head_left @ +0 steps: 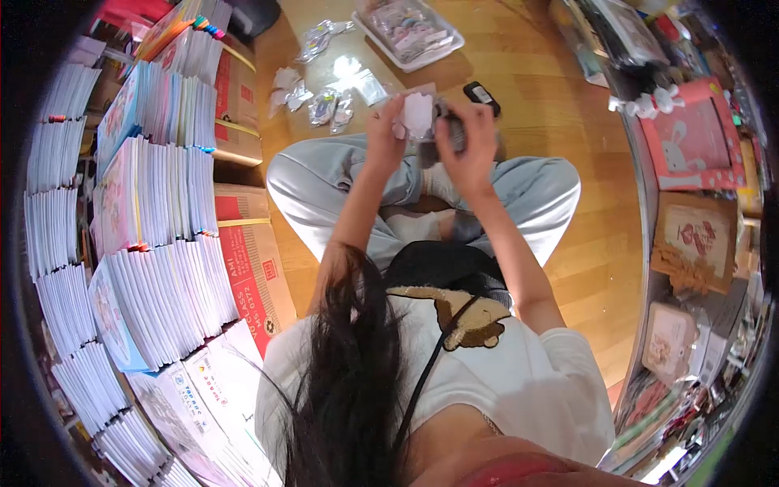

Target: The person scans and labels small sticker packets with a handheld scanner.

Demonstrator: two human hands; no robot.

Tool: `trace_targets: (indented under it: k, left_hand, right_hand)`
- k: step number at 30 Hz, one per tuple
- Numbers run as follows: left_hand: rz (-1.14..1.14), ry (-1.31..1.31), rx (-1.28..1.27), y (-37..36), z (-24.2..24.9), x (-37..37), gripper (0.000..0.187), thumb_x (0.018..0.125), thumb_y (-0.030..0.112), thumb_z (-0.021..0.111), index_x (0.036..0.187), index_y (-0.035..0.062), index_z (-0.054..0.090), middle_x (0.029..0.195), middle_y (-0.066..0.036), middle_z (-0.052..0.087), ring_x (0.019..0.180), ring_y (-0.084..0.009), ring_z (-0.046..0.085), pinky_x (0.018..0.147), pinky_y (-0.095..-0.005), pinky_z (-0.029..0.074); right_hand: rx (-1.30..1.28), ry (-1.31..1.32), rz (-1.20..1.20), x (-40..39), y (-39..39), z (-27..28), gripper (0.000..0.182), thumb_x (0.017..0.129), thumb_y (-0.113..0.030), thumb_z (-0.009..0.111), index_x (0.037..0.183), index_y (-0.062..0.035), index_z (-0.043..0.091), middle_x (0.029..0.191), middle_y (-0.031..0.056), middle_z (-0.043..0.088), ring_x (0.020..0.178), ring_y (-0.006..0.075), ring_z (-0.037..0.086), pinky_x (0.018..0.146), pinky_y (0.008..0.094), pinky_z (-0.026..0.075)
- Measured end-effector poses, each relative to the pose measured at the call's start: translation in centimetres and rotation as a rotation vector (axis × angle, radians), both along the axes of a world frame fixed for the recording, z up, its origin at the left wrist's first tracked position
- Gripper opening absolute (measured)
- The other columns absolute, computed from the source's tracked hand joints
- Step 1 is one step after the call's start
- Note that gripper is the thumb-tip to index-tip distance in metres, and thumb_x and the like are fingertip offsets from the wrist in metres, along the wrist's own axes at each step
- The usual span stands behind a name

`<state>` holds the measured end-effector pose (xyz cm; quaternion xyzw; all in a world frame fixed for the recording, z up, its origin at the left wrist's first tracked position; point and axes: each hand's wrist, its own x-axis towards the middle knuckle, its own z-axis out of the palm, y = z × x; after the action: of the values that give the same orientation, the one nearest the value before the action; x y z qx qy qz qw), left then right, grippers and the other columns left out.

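Observation:
Above my crossed legs, my left hand [387, 134] is closed on a white card with a wavy edge [419, 114]. Close by on the right, my right hand [471, 146] curls around a dark grey object [454, 132]; its kind is hard to make out. The two held things are side by side and partly overlap from this angle. Small clear packets [331, 109] lie on the floor just beyond my hands, and a loose group of white pieces [290, 89] is to their left. A black device [482, 98] rests on the floor past my right hand.
A white tray [454, 42] filled with small packets stands ahead on the wooden floor [588, 243]. Stacked notebooks [166, 300] and red-brown cartons [251, 276] line the left. Shelves on the right carry a pink bunny box [690, 146] and other goods.

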<state>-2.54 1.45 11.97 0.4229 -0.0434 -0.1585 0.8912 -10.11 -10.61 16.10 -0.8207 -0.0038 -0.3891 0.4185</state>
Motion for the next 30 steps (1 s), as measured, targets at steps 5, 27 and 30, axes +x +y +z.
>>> trace_targets:
  k: [5, 27, 30]
  left_hand:
    - [0.058, -0.165, -0.079, -3.1, 5.8, -4.7, 0.041, 0.092, 0.026, 0.045, 0.118, -0.0047, 0.048, 0.107, -0.013, 0.058, 0.095, -0.0191, 0.058, 0.082, -0.0315, 0.047]
    - [0.09, -0.517, 0.253, -4.4, 5.8, -14.6, 0.047, 0.097, 0.038, 0.031, 0.123, 0.0013, 0.043, 0.114, -0.005, 0.049, 0.104, -0.0116, 0.045, 0.088, -0.028, 0.037]
    - [0.008, -0.356, 0.036, -3.8, 5.4, -13.3, 0.051, 0.096, 0.042, 0.03, 0.127, 0.0029, 0.04, 0.118, -0.005, 0.048, 0.108, -0.0131, 0.045, 0.092, -0.0304, 0.037]
  right_hand:
    - [0.015, -0.151, -0.044, -1.9, 0.0, 0.4, 0.025, 0.074, -0.006, 0.064, 0.098, -0.0074, 0.057, 0.089, 0.0122, 0.052, 0.081, 0.0298, 0.053, 0.07, 0.0359, 0.044]
    - [0.631, -0.114, 0.098, -4.7, -0.3, 3.1, 0.015, 0.082, -0.009, 0.058, 0.093, -0.0051, 0.048, 0.085, 0.0072, 0.054, 0.079, 0.0148, 0.055, 0.062, 0.0311, 0.045]
    - [0.198, -0.115, 0.008, -7.9, 1.9, 3.8, 0.027, 0.072, -0.006, 0.065, 0.094, -0.0063, 0.05, 0.084, 0.0105, 0.053, 0.081, 0.0244, 0.057, 0.061, 0.035, 0.045]
